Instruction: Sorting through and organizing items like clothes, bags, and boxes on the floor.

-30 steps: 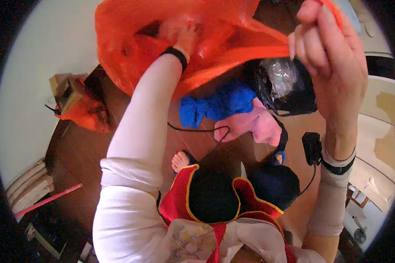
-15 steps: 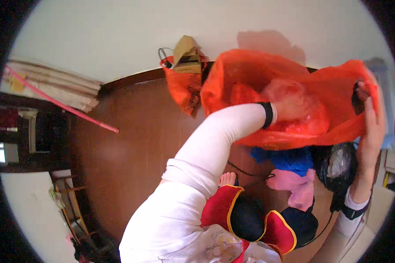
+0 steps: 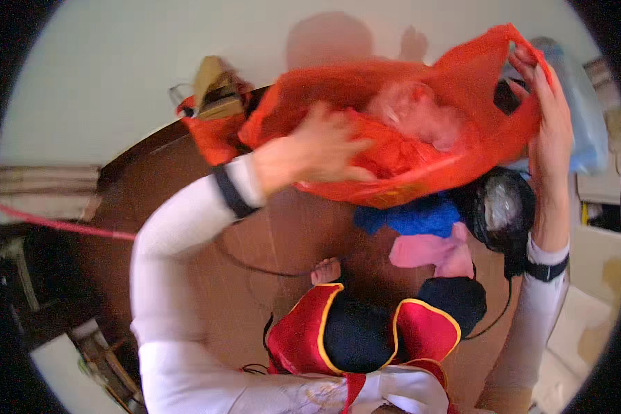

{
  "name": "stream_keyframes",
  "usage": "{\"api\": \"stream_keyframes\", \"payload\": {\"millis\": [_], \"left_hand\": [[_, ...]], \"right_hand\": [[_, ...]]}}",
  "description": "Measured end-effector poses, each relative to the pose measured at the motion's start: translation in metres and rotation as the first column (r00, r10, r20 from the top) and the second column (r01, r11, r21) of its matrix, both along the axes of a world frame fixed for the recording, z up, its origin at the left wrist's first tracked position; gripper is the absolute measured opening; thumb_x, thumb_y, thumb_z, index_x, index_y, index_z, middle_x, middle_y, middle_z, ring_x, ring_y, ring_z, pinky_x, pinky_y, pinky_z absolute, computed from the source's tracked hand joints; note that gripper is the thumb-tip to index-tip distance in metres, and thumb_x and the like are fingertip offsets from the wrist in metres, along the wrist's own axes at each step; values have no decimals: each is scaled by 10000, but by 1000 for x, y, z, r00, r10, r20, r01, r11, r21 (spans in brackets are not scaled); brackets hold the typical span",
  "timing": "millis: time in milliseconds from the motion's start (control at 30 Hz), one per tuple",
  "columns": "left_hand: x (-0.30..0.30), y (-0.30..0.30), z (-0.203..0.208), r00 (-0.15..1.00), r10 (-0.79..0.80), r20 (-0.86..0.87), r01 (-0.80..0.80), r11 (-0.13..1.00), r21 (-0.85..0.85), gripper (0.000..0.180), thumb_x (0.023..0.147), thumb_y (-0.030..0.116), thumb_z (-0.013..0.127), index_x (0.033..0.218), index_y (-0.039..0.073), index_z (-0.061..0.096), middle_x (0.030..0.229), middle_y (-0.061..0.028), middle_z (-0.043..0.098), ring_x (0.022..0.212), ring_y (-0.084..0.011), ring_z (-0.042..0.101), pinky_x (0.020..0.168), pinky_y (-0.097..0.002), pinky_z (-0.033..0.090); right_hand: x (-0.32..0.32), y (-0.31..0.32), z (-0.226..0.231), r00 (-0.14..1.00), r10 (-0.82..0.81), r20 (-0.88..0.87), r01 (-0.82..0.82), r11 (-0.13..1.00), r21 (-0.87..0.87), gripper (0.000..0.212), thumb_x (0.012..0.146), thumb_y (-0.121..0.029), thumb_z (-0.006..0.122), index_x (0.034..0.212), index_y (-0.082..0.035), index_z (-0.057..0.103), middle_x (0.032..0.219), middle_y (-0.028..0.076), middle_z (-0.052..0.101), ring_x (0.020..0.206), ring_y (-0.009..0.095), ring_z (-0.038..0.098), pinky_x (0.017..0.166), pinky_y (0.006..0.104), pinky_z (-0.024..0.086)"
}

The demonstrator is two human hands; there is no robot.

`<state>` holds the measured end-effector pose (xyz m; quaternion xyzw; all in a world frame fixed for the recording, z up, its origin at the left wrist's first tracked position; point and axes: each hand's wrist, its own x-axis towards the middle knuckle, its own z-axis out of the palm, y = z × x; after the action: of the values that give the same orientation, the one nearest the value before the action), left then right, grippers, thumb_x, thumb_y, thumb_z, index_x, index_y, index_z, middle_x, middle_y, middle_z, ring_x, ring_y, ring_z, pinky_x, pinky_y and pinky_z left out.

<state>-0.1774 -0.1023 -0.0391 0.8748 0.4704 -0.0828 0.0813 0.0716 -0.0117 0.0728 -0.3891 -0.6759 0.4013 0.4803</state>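
Observation:
A large red plastic bag [image 3: 393, 193] hangs stretched in front of me, its mouth facing up. Crumpled clear plastic [image 3: 421, 114] and more red plastic lie inside it. My left hand [image 3: 317, 148], blurred by motion, is over the left part of the bag's mouth, fingers spread and nothing seen in them. On the right, my right hand [image 3: 553, 124] grips the bag by its handle, with fingers through the handle loop. Dark bands circle both my wrists.
Below the bag lie a blue cloth [image 3: 414, 215], a pink cloth [image 3: 431, 252] and a black bag [image 3: 476, 214] holding clear plastic. By the wall, a cardboard box [image 3: 221, 93] sits in a smaller red bag [image 3: 212, 138]. A pink pole [image 3: 69, 226] slants at left.
My left hand has drawn out of the bag toward the left, fingers now spread. My right hand still holds the handle, now raised higher. The view has shifted right.

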Motion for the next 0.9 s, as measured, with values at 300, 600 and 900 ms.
{"api": "stream_keyframes", "payload": {"millis": [300,600,900], "left_hand": [[-108,-27,3,758,-84,-647,171,983,72,437,743,335,539,1133,140,520,1046,-105,559,1006,-262,482,980,-507,201],[-58,-45,48,992,-111,-64,129,847,516,208,655,136,537,857,87,533,689,-19,447,738,-171,481,816,-421,370],[-23,-33,76,892,-96,441,-196,798,569,242,687,123,543,915,58,595,775,-57,593,771,-206,577,841,-417,379]], "right_hand": [[10,16,2,975,-23,-222,-3,994,-113,365,929,-271,367,1212,-48,422,1211,62,476,1062,171,490,837,276,403],[-23,-5,-52,913,194,359,-195,980,-33,435,898,-312,413,1171,25,445,1160,140,504,1116,241,445,955,323,327],[-94,-48,-167,547,415,727,-652,756,59,229,775,-159,463,970,-85,556,1044,112,546,984,285,510,814,460,385]]}}
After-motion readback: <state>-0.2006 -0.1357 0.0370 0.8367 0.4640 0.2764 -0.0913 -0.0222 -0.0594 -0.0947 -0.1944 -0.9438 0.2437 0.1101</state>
